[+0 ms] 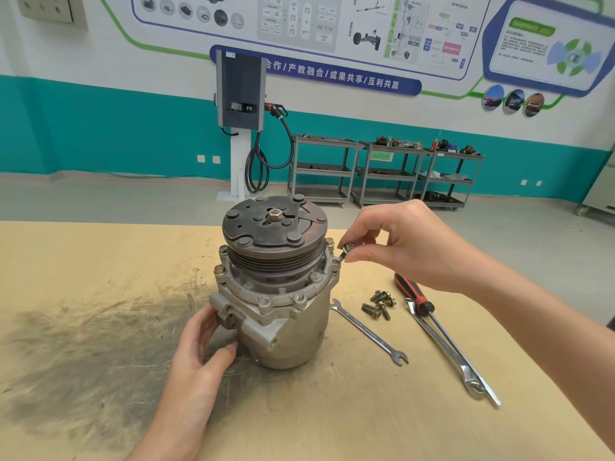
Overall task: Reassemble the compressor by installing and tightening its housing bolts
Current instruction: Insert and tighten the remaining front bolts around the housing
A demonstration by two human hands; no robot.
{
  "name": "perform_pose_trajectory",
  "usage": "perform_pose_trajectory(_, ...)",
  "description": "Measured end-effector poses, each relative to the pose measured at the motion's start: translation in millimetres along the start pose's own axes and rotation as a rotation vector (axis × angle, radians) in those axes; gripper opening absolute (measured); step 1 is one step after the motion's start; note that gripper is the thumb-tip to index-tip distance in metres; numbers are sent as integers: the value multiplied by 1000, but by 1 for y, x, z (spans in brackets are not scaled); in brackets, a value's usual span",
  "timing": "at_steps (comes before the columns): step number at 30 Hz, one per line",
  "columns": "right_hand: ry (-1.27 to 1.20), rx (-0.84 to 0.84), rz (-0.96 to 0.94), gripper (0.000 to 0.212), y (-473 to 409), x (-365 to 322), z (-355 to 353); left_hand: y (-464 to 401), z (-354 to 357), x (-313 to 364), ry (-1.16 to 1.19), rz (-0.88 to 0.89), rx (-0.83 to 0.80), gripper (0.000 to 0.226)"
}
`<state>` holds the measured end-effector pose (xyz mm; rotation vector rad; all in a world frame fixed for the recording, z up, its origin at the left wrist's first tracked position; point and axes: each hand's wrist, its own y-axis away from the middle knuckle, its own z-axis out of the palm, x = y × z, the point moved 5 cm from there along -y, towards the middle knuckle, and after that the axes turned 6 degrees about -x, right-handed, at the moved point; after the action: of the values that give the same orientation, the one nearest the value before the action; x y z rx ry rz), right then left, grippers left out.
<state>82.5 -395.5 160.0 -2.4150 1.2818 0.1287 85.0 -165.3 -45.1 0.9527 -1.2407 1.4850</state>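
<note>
Two hands share the job: the left hand (199, 347) braces the compressor (273, 287) on the bench, fingers relaxed against its housing — beyond, the right hand (399, 241) pinches a bolt (346, 251) at a flange hole. Next, probably threading it straight.

Wall (100, 78) white above, teal band below, hung with diagram posters (299, 21) and a blue banner (332, 74) of Chinese characters. Grey charging unit (240, 91) on a white post, black cable (263, 161) looped beneath. Three grey metal shelf carts (386, 174) along wall, cluttered with parts. Grey floor (116, 201). Tan tabletop (83, 261), dark-smudged.
</note>
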Motion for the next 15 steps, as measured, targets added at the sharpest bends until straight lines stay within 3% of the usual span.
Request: perform_pose_trajectory(15,-7,-15,67,17,-12,1,5,-1,-2,-4,3,-5,-5,62)
